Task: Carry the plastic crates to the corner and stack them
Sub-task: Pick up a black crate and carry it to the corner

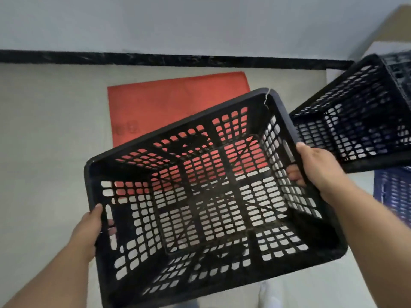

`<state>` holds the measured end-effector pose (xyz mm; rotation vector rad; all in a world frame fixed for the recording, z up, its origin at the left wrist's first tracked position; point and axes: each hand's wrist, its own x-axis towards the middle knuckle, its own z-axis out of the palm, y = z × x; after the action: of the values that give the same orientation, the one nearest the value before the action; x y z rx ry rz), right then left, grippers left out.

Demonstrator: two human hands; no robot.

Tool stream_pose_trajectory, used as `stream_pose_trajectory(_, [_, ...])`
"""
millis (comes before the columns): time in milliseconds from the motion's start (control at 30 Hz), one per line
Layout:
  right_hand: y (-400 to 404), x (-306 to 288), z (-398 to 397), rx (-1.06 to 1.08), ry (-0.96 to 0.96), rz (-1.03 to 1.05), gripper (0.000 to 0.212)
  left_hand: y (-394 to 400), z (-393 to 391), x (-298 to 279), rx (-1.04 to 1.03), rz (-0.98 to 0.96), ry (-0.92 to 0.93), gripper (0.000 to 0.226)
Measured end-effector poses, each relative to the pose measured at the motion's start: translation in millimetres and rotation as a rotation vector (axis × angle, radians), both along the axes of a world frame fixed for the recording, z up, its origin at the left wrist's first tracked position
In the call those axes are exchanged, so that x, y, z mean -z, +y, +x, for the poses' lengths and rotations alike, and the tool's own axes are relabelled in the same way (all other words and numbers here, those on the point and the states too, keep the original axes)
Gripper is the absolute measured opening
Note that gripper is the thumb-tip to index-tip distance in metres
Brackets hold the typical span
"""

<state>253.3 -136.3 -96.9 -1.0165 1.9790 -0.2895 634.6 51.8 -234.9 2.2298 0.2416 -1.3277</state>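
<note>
- Above the pale floor (44,152) and partly over a red mat (169,101), the person holds a black crate (213,196) open side up, rotated askew to the wall, with nothing visible inside it.
- The left hand (89,232) is closed over the left rim, fingers threaded through the handle slot; the right hand (315,170) is closed the same way on the right rim, fingertips showing inside the crate.
- To the right, near the corner, another black crate (355,114) sits tilted on a blue crate (393,192); the stack's lower part is cut off by the frame.
- The carry looks nearly over; placing remains.
- A good placement would square the held crate with the stack first, then lower it level so its base seats evenly.
- The tilted top crate probably needs straightening first, or the load may rock.
- A crack shows at the held crate's far rim corner (266,96), so an even two-handed grip seems wise.
</note>
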Motion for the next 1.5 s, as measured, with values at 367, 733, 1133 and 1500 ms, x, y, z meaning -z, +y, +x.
stream_pose_trajectory(367, [-60.3, 4.0, 203.1, -0.234, -0.035, 0.003, 0.021, 55.1, 151.2, -84.3, -0.238, -0.094, -0.196, 0.022])
stream_pose_trajectory(733, [-130.6, 18.7, 406.5, -0.610, -0.029, -0.025, 0.021, 54.8, 238.0, -114.0, -0.375, 0.171, -0.578, 0.021])
stream_pose_trajectory(1133, [-104.7, 38.5, 651.8, -0.924, 0.105, -0.073, 0.039, 120.5, 353.0, -113.3, -0.777, 0.040, -0.414, 0.028])
stream_pose_trajectory(1500, [-78.1, 132.6, 830.8, -1.197, 0.084, -0.062, 0.033, 158.6, 427.9, -39.3, -1.027, 0.090, -0.404, 0.030])
